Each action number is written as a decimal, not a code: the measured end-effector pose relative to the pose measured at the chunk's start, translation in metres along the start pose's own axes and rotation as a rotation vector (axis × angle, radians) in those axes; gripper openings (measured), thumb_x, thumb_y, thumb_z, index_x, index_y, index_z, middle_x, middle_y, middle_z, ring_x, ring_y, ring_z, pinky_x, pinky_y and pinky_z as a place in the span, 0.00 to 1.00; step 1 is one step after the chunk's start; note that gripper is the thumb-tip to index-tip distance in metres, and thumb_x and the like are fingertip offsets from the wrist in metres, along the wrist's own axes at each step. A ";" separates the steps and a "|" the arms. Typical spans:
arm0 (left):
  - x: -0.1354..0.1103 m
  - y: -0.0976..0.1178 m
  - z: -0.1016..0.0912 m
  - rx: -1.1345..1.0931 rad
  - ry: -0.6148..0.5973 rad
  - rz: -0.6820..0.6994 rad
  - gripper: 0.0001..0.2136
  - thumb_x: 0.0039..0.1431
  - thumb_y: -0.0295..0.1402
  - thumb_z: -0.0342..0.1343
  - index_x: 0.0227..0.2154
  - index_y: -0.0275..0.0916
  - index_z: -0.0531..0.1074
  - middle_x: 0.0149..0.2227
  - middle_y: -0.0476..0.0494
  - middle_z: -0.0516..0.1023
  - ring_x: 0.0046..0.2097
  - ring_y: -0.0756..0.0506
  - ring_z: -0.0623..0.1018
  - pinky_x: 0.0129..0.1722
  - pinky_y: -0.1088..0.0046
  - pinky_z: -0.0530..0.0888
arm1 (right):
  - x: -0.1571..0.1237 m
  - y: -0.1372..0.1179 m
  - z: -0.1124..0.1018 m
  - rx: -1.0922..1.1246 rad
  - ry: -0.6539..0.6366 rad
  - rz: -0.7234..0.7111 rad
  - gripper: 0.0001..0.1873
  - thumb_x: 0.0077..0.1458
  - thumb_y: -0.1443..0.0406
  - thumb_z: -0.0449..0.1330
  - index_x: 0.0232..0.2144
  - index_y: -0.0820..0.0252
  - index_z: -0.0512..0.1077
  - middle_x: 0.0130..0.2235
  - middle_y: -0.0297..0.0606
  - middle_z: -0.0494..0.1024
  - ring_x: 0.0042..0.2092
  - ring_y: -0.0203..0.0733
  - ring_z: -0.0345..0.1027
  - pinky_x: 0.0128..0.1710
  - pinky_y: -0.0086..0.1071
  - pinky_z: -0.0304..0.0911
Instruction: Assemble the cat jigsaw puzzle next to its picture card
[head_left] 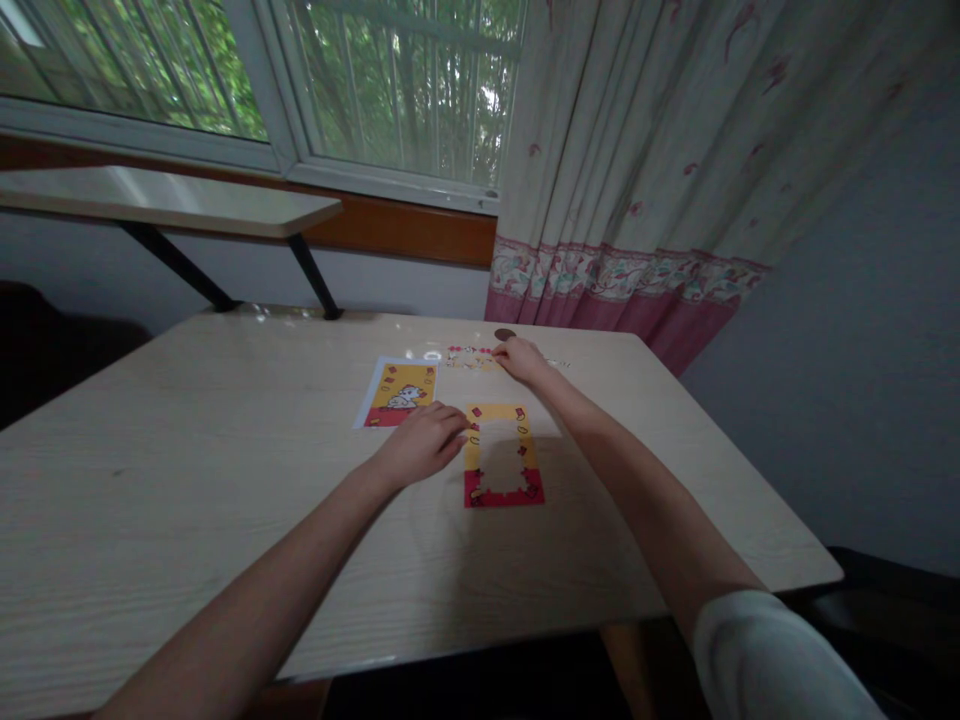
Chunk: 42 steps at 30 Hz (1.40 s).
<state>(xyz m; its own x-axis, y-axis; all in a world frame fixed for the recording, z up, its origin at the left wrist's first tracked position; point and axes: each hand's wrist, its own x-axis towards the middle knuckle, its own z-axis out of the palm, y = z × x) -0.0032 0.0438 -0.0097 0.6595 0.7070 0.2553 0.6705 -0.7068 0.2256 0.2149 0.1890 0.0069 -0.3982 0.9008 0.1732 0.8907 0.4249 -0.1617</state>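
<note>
In front of me lies a partly assembled jigsaw puzzle (504, 497), its yellow and red border joined round a bare middle. My left hand (427, 443) rests at its left edge, fingers stretched out and the thumb apart, fingertips touching or nearly touching the border. Farther back, my right hand (523, 360) reaches over rows of small loose puzzle pieces (469, 358). Its fingertips are pinched together at the right side of these rows; the small piece between them is mostly hidden. A reference picture (405, 385) of a white cartoon animal lies beyond my left hand.
A dark round object (505, 335) sits near the table's back edge, just behind my right hand. A raised shelf (165, 200) on black legs stands at the back left of the table (187, 480). A curtain (600, 200) hangs behind the table.
</note>
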 end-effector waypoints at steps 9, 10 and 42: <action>0.000 0.003 -0.003 0.003 0.001 -0.007 0.12 0.62 0.32 0.44 0.41 0.37 0.71 0.41 0.39 0.75 0.44 0.42 0.72 0.45 0.62 0.68 | 0.017 0.004 0.001 0.053 -0.066 -0.041 0.10 0.49 0.72 0.59 0.33 0.65 0.78 0.36 0.45 0.79 0.38 0.43 0.70 0.40 0.31 0.62; 0.000 0.003 -0.002 0.001 0.004 -0.007 0.12 0.62 0.32 0.45 0.41 0.37 0.71 0.41 0.39 0.75 0.44 0.42 0.72 0.45 0.62 0.68 | 0.017 0.004 0.001 0.068 -0.060 -0.043 0.09 0.48 0.72 0.59 0.33 0.66 0.78 0.35 0.45 0.78 0.38 0.43 0.70 0.39 0.31 0.61; 0.011 0.038 0.019 -0.550 0.454 -0.213 0.08 0.53 0.31 0.58 0.37 0.38 0.75 0.29 0.48 0.76 0.28 0.50 0.72 0.29 0.75 0.70 | -0.146 -0.048 0.000 1.078 0.211 0.150 0.16 0.44 0.55 0.64 0.33 0.59 0.74 0.26 0.35 0.77 0.28 0.35 0.67 0.28 0.28 0.59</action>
<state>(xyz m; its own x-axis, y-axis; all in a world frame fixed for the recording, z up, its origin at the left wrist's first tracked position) 0.0365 0.0254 -0.0164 0.2493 0.8354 0.4899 0.4222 -0.5490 0.7213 0.2304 0.0368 -0.0107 -0.1657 0.9599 0.2262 0.2288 0.2605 -0.9380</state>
